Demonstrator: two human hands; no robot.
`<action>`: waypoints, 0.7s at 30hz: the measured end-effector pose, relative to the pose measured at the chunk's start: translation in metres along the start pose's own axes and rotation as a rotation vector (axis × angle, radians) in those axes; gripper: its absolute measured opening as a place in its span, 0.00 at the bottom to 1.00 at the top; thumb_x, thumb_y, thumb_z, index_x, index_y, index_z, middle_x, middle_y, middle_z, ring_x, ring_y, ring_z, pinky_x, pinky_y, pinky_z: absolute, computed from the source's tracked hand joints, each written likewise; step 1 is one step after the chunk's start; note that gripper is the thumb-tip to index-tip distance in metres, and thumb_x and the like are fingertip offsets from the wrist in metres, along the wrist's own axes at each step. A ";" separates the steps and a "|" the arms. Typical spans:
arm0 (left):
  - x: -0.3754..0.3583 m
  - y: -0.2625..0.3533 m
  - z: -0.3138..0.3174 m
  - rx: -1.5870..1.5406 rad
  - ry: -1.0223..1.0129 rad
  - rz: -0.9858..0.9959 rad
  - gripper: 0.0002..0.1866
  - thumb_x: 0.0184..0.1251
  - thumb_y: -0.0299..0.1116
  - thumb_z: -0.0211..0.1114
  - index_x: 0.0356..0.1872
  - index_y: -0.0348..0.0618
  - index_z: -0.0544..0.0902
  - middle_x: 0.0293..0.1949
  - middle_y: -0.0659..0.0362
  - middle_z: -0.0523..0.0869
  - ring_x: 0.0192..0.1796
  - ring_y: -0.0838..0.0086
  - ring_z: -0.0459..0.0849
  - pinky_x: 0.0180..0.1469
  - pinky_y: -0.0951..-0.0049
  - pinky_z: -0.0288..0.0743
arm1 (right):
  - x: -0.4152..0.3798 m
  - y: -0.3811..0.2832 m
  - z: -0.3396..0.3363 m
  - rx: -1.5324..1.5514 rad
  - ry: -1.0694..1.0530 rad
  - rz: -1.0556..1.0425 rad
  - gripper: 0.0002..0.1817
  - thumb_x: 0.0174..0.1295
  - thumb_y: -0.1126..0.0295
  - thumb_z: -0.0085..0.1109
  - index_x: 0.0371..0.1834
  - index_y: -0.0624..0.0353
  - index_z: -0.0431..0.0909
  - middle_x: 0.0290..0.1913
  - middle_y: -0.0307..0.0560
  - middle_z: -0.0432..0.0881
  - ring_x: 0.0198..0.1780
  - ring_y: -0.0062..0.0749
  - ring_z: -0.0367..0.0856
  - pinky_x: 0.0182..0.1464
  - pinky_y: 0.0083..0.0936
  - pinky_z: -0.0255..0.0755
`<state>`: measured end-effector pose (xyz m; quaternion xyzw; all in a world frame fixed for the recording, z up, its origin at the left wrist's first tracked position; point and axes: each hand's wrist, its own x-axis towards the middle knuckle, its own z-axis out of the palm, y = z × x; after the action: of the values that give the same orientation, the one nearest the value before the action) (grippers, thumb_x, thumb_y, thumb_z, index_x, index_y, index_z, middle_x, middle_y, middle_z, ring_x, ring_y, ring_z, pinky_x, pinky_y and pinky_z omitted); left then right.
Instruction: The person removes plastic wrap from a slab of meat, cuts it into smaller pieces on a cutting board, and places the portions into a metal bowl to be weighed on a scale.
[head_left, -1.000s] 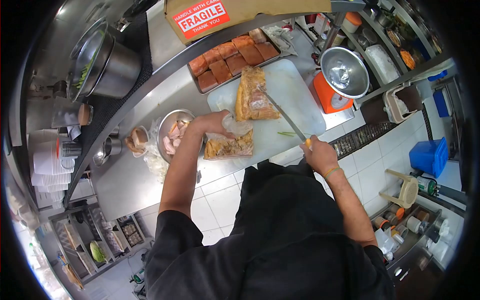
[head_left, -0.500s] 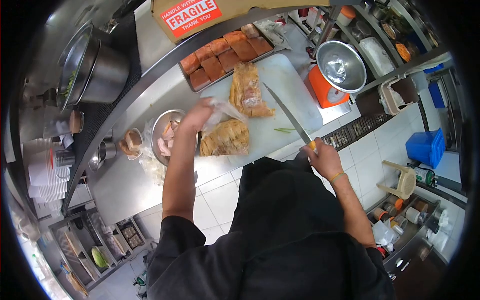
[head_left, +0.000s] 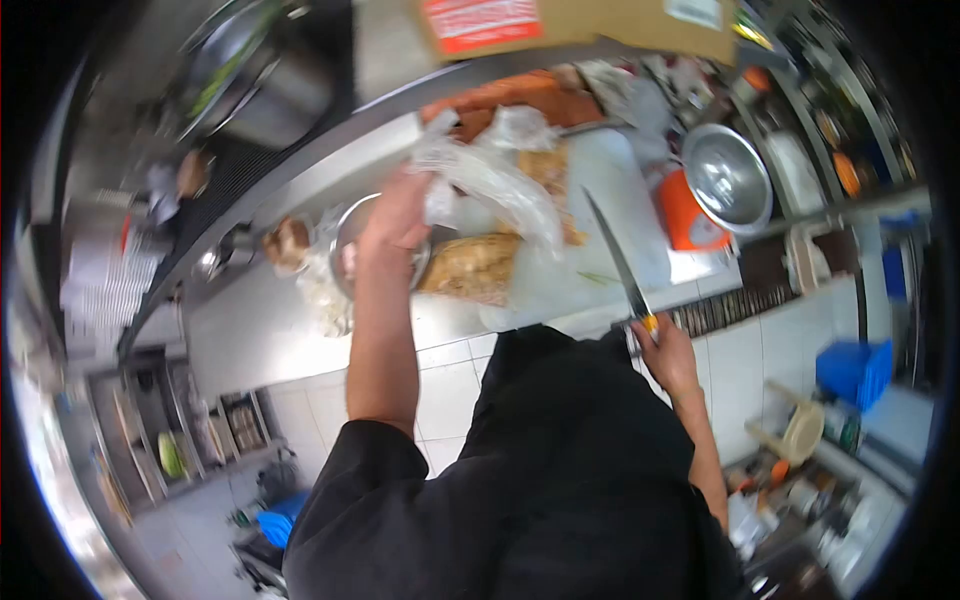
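Observation:
My left hand (head_left: 398, 210), blurred by motion, is closed on a clear plastic bag (head_left: 510, 195) that trails to the right above the white cutting board (head_left: 630, 220). Below the bag lies a brown, layered slab of food (head_left: 472, 268). A second such slab (head_left: 545, 170) is partly covered by the plastic. My right hand (head_left: 670, 358) grips a long knife (head_left: 618, 250) by its handle, blade slanting up and left over the board. Under my left forearm, a metal bowl (head_left: 345, 225) holds pale pink pieces, mostly hidden. Orange-brown blocks (head_left: 500, 95) sit behind the board, partly hidden by the bag.
An orange scale (head_left: 685, 218) with a steel bowl (head_left: 727, 180) stands right of the board. A cardboard box (head_left: 600, 28) rests on the shelf above. Large pots (head_left: 275, 100) are at upper left. On the floor side are a blue bin (head_left: 853, 375) and a beige stool (head_left: 803, 430).
My left hand has lifted the plastic bag, which now spreads across the slabs and the blocks. The knife stays in my right hand. The whole view has shifted and blurred.

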<state>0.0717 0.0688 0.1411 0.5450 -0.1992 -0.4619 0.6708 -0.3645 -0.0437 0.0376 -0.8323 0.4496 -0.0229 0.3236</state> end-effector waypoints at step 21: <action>-0.179 -0.141 -0.373 1.227 1.057 -0.197 0.52 0.63 0.51 0.79 0.80 0.30 0.65 0.76 0.31 0.72 0.79 0.47 0.72 0.75 0.51 0.71 | -0.010 0.024 -0.034 -0.056 -0.159 0.206 0.26 0.73 0.48 0.67 0.46 0.65 0.81 0.31 0.63 0.87 0.33 0.60 0.88 0.37 0.49 0.79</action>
<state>0.2144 0.4254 -0.0680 0.9763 -0.0249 -0.0095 0.2146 -0.3989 -0.0632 0.0529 -0.7894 0.5062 0.0891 0.3356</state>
